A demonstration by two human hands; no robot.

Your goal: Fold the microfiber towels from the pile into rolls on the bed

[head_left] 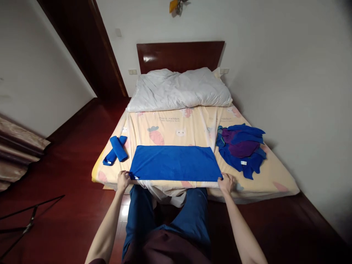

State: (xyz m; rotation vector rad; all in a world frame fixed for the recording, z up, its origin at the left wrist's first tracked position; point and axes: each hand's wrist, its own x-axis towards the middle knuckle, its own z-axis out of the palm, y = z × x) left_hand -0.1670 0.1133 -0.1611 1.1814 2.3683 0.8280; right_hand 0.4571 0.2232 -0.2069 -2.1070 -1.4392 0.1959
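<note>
A blue towel (176, 163) lies spread flat in a wide rectangle near the front edge of the bed. My left hand (124, 179) is closed on its near left corner, where a small white tag shows. At the near right corner, my right hand (227, 182) pinches the towel's edge. To the left, two rolled blue towels (118, 149) lie crossed, one on top of the other. A loose heap of blue and purple towels (243, 146) sits to the right, with a white label showing on it.
The bed (170, 126) has a cream sheet printed with carrots and rabbits. A white quilt (178, 90) is bunched against the dark wooden headboard (181, 55). Black stand legs (31, 218) are on the floor at lower left, below a curtain (19, 150).
</note>
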